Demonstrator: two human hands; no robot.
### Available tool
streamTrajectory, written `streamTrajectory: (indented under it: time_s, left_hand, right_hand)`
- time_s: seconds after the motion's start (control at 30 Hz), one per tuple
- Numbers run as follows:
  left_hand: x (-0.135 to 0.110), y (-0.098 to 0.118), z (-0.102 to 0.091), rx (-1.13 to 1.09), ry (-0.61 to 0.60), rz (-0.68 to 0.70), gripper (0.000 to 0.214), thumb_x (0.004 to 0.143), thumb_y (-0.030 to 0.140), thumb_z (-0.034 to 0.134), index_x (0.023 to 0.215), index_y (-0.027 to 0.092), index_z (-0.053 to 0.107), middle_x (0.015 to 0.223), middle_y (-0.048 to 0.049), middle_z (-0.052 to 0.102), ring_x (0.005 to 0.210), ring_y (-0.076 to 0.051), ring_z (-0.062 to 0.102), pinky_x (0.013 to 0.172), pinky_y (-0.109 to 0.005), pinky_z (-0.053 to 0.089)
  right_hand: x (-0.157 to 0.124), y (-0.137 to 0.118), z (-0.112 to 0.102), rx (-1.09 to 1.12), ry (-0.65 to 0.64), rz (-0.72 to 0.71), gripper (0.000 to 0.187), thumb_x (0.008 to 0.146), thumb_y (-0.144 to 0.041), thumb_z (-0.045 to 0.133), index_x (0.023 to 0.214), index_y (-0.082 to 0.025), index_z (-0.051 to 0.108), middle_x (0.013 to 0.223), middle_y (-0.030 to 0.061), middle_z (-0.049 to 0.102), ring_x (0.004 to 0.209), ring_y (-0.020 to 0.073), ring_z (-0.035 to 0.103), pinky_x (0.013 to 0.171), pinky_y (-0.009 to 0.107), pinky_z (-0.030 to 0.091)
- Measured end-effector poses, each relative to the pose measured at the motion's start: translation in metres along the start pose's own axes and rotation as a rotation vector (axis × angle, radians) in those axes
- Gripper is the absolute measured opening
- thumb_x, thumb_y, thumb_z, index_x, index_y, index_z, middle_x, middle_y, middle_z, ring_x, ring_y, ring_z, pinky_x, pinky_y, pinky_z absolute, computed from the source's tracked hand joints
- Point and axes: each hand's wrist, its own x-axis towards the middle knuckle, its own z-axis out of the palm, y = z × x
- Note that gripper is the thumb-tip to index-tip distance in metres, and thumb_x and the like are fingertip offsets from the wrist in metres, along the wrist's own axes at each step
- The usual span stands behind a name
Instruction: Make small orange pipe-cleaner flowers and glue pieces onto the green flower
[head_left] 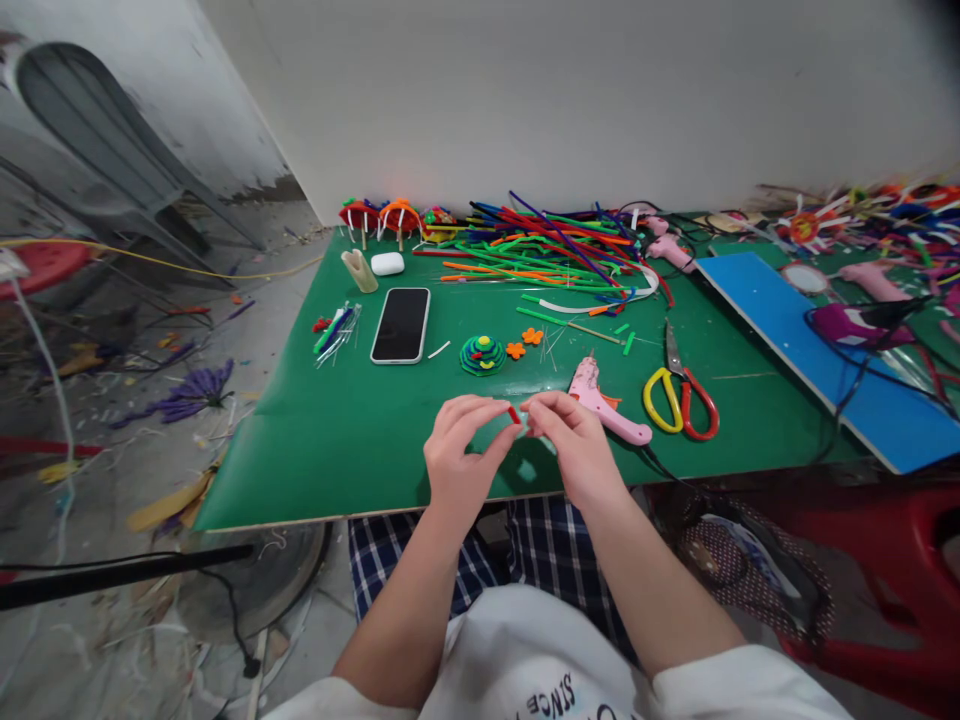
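My left hand [466, 448] pinches a short red piece of pipe cleaner [514, 414] between thumb and fingertips, above the table's front edge. Close beside it, my right hand [571, 440] has its thumb and forefinger pressed together; what they hold, if anything, is too small to make out. Beyond my hands lies a round green and blue pipe-cleaner coil [482, 355] with yellow and red bits on it. Two orange flower shapes [523, 343] lie just right of the coil. A pink hot glue gun [606, 402] rests beside my right hand.
Scissors [679, 392] with yellow and red handles lie at the right, before a blue board [795, 345]. A phone [401, 325] and a white case [387, 264] are at the left. Many coloured pipe cleaners [555, 245] are heaped along the wall. The glue gun's cord crosses the front edge.
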Motion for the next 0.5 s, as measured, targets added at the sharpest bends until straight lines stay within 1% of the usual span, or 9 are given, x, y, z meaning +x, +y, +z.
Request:
streamTrajectory:
  time_s: [0.07,0.17,0.2,0.23,0.27,0.33,0.4,0.43,0.5]
  left_hand:
    - [-0.001,-0.002,-0.003,-0.084,0.035,-0.095,0.022,0.067,0.016,0.069,0.088,0.02,0.066,0.086,-0.0028,0.065,0.085,-0.016,0.058,0.078,-0.033,0.048]
    - [-0.001,-0.005,-0.006,-0.233,0.107,-0.202,0.02,0.067,0.017,0.069,0.087,0.02,0.066,0.085,-0.0034,0.064,0.085,-0.016,0.058,0.077,-0.033,0.048]
    - [-0.002,-0.006,-0.007,-0.28,0.12,-0.225,0.02,0.067,0.016,0.069,0.086,0.02,0.066,0.085,-0.0034,0.064,0.084,-0.016,0.058,0.077,-0.032,0.048]
    - [-0.002,-0.007,-0.008,-0.326,0.128,-0.243,0.019,0.067,0.016,0.069,0.086,0.02,0.067,0.084,-0.0033,0.064,0.083,-0.015,0.058,0.076,-0.031,0.048]
    - [-0.002,-0.008,-0.008,-0.37,0.134,-0.254,0.019,0.067,0.015,0.069,0.085,0.02,0.067,0.083,-0.0031,0.064,0.082,-0.015,0.058,0.074,-0.03,0.048]
    - [-0.003,-0.008,-0.008,-0.459,0.135,-0.269,0.018,0.067,0.015,0.068,0.085,0.021,0.067,0.082,-0.0026,0.064,0.08,-0.014,0.058,0.072,-0.028,0.048]
    - [-0.003,-0.007,-0.009,-0.537,0.135,-0.266,0.019,0.068,0.015,0.068,0.085,0.022,0.067,0.081,-0.0021,0.064,0.078,-0.013,0.059,0.07,-0.028,0.048]
    - [-0.003,-0.006,-0.009,-0.565,0.136,-0.258,0.019,0.068,0.016,0.068,0.086,0.022,0.067,0.081,-0.002,0.064,0.078,-0.013,0.059,0.07,-0.028,0.048]
    - [-0.003,-0.003,-0.011,-0.597,0.146,-0.231,0.019,0.068,0.016,0.068,0.086,0.022,0.067,0.081,-0.0018,0.065,0.078,-0.013,0.058,0.071,-0.028,0.048]
  right_hand:
    - [0.002,-0.002,-0.017,-0.22,0.08,-0.118,0.018,0.076,-0.037,0.057,0.081,-0.02,0.061,0.078,0.0004,0.06,0.067,0.0113,0.052,0.065,0.025,0.043]
    - [0.009,-0.005,-0.059,-0.659,0.201,-0.291,0.023,0.079,-0.04,0.052,0.089,-0.021,0.061,0.091,0.0053,0.06,0.08,0.0174,0.055,0.073,0.032,0.045]
    - [0.011,-0.006,-0.074,-0.848,0.175,-0.329,0.026,0.079,-0.041,0.052,0.091,-0.021,0.062,0.096,0.0068,0.059,0.089,0.0205,0.054,0.079,0.036,0.043]
    - [0.013,-0.005,-0.088,-1.02,0.106,-0.346,0.03,0.077,-0.042,0.055,0.097,-0.022,0.062,0.101,0.008,0.058,0.097,0.0237,0.052,0.085,0.039,0.041]
    - [0.015,-0.003,-0.1,-1.154,-0.003,-0.338,0.038,0.074,-0.044,0.058,0.104,-0.021,0.06,0.106,0.0094,0.057,0.101,0.0258,0.051,0.088,0.041,0.039]
    - [0.019,0.002,-0.116,-1.337,-0.126,-0.313,0.05,0.072,-0.045,0.06,0.115,-0.019,0.054,0.112,0.0118,0.054,0.103,0.0282,0.049,0.089,0.041,0.039]
    - [0.023,0.008,-0.122,-1.459,-0.169,-0.305,0.057,0.071,-0.044,0.06,0.12,-0.016,0.05,0.112,0.0133,0.054,0.103,0.0299,0.049,0.088,0.042,0.04]
    - [0.026,0.011,-0.121,-1.499,-0.17,-0.301,0.056,0.072,-0.043,0.06,0.119,-0.015,0.05,0.11,0.0137,0.054,0.101,0.0301,0.05,0.087,0.041,0.04]
    - [0.031,0.013,-0.119,-1.54,-0.153,-0.28,0.047,0.073,-0.041,0.058,0.111,-0.013,0.055,0.101,0.0138,0.056,0.096,0.0294,0.052,0.085,0.041,0.042]
